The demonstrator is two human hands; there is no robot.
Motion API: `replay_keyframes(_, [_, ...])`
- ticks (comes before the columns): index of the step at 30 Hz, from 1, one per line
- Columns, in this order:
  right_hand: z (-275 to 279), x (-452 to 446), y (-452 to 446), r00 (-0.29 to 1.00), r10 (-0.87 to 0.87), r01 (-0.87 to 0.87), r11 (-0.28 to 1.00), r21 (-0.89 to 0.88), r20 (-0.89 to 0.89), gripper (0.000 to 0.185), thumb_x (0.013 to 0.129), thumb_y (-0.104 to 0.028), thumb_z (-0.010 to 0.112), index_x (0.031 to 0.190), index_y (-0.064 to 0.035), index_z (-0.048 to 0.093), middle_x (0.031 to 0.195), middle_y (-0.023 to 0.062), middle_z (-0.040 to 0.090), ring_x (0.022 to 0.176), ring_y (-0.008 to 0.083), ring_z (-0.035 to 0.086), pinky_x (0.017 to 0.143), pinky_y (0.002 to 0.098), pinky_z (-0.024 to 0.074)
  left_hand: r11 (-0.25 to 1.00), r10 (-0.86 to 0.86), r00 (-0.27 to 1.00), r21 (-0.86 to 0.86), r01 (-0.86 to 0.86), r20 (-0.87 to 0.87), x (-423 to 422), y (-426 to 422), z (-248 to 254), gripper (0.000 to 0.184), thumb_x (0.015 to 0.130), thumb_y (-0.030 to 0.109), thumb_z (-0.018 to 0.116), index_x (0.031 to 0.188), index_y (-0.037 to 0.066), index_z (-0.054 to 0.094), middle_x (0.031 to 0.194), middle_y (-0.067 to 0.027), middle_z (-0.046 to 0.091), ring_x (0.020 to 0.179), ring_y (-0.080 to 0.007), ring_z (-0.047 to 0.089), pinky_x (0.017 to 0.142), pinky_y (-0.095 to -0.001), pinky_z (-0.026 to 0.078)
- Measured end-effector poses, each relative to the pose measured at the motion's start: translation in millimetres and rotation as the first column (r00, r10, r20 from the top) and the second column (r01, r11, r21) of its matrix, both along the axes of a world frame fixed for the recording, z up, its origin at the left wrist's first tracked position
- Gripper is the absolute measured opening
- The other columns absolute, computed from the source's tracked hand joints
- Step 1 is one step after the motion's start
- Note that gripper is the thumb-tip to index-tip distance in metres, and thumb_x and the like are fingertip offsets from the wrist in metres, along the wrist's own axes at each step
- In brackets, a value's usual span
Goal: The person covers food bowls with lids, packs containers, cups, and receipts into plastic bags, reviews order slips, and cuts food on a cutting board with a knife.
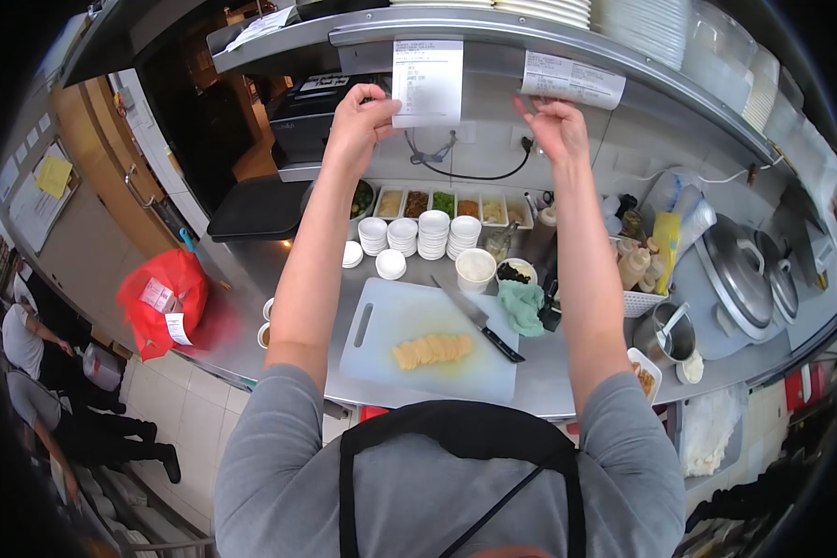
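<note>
My left hand (pixel 361 119) is raised to the rail under the shelf, its thumb and fingers closed on the left edge of a printed order slip (pixel 428 86). A second, curled slip (pixel 575 80) hangs to the right. Just below its lower left edge is my right hand (pixel 556 128), fingers apart with nothing visible in them. Below my arms, a white cutting board (pixel 367 346) bears a row of thin pale yellow slices (pixel 432 352). A knife (pixel 479 321) with a black handle lies across the board's upper right part.
Stacks of small white dishes (pixel 433 232) stand behind the board, before a row of topping containers (pixel 444 205). A green cloth (pixel 523 307) lies right of the knife. A red bag (pixel 163 298) sits left; metal lids (pixel 735 270) lean at right. Other people (pixel 42 344) are at far left.
</note>
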State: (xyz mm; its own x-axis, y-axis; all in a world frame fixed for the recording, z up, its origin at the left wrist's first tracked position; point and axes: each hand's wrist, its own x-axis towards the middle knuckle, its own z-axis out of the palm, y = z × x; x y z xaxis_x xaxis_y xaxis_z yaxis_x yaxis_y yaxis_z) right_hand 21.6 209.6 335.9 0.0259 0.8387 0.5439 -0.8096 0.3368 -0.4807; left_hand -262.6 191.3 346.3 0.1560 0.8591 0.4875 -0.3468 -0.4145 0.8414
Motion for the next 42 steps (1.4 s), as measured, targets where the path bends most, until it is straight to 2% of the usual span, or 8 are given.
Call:
replay_keyframes(21, [-48.8,-11.8,-54.7,0.99,0.072,-0.065,0.996,0.06,-0.118,0.068,0.066,0.008,0.046,0.127,-0.0177,0.029,0.127,0.0099,0.038,0.117,0.0275,0.038,0.095,0.0498,0.0322,0.977,0.185,0.983,0.107,-0.183,-0.015,2.4,7.6,-13.4,0.018,0.078,0.002,0.059,0.088,0.007,0.045,0.09,-0.0112,0.061,0.085,-0.0183,0.06,0.081,-0.0318,0.047])
replay_keyframes(23, [-50.7,-11.8,-54.1,0.988,0.091,-0.083,0.994,0.074,-0.121,0.065,0.067,0.007,0.047,0.125,-0.0178,0.031,0.126,0.0095,0.039,0.116,0.0267,0.038,0.094,0.0488,0.0332,0.859,0.399,0.913,0.315,-0.404,0.085,14.7,6.3,-17.6,0.017,0.073,0.003,0.063,0.083,0.004,0.049,0.097,-0.0104,0.059,0.088,-0.0181,0.056,0.078,-0.0272,0.043])
replay_keyframes(25, [-51.1,-12.5,-54.8,0.989,0.086,-0.078,0.995,0.069,-0.12,0.064,0.067,0.007,0.047,0.124,-0.0174,0.031,0.125,0.0096,0.04,0.116,0.0267,0.039,0.094,0.0488,0.0332,0.338,0.811,0.57,0.693,-0.637,0.128,33.8,-14.2,-10.9,0.015,0.07,0.002,0.063,0.079,0.004,0.052,0.101,-0.0107,0.057,0.094,-0.0209,0.053,0.077,-0.03,0.042])
replay_keyframes(30, [-46.9,-14.8,-63.6,0.982,0.1,-0.095,0.995,0.04,-0.161,0.061,0.066,0.011,0.045,0.121,-0.0131,0.036,0.121,0.0099,0.043,0.114,0.0254,0.04,0.097,0.0473,0.0318,0.849,0.307,0.939,0.489,-0.198,-0.152,97.9,-15.9,-20.5,0.019,0.075,0.004,0.063,0.094,0.002,0.059,0.1,-0.006,0.06,0.088,-0.0111,0.056,0.078,-0.0227,0.043])
replay_keyframes(32, [-46.3,-12.8,-64.8,0.988,0.086,-0.079,0.995,0.058,-0.129,0.059,0.068,0.009,0.046,0.122,-0.0118,0.035,0.122,0.0097,0.043,0.114,0.0245,0.04,0.097,0.0477,0.0316,0.935,0.078,0.989,0.353,-0.03,-0.122,127.6,-21.3,-10.5,0.023,0.075,0.003,0.061,0.098,0.002,0.059,0.096,-0.0046,0.061,0.083,-0.009,0.056,0.075,-0.0215,0.043])
replay_keyframes(36, [-36.4,3.3,-62.6,0.987,0.07,-0.06,0.996,0.071,-0.146,0.043,0.074,0.003,0.051,0.114,-0.0097,0.042,0.116,0.0073,0.048,0.111,0.0218,0.043,0.095,0.0435,0.0343,0.92,0.083,0.968,0.391,0.016,-0.236,150.0,-4.1,-4.1,0.034,0.072,-0.004,0.055,0.105,0.004,0.06,0.09,-0.004,0.063,0.072,-0.0064,0.054,0.066,-0.0203,0.042])
replay_keyframes(39, [-24.3,24.9,-57.1,0.972,-0.142,0.154,0.987,0.052,-0.189,0.025,0.079,-0.005,0.056,0.103,-0.0063,0.049,0.102,0.0054,0.057,0.096,0.0178,0.053,0.084,0.0343,0.043,0.802,0.397,0.849,0.581,-0.138,-0.347,137.2,-7.6,-9.3,0.041,0.07,-0.006,0.053,0.108,0.008,0.06,0.094,-0.004,0.063,0.07,-0.0057,0.052,0.062,-0.0195,0.042])
replay_keyframes(42, [-14.7,38.5,-57.9,0.736,-0.656,0.665,0.747,0.003,0.168,0.018,0.077,-0.008,0.062,0.092,-0.0022,0.053,0.081,0.0059,0.06,0.071,0.0143,0.059,0.06,0.0241,0.0487,0.634,0.617,0.767,0.688,-0.354,-0.174,110.4,-19.6,-18.9,0.046,0.068,-0.008,0.051,0.109,0.012,0.06,0.1,-0.0047,0.062,0.069,-0.0057,0.051,0.06,-0.0196,0.042])
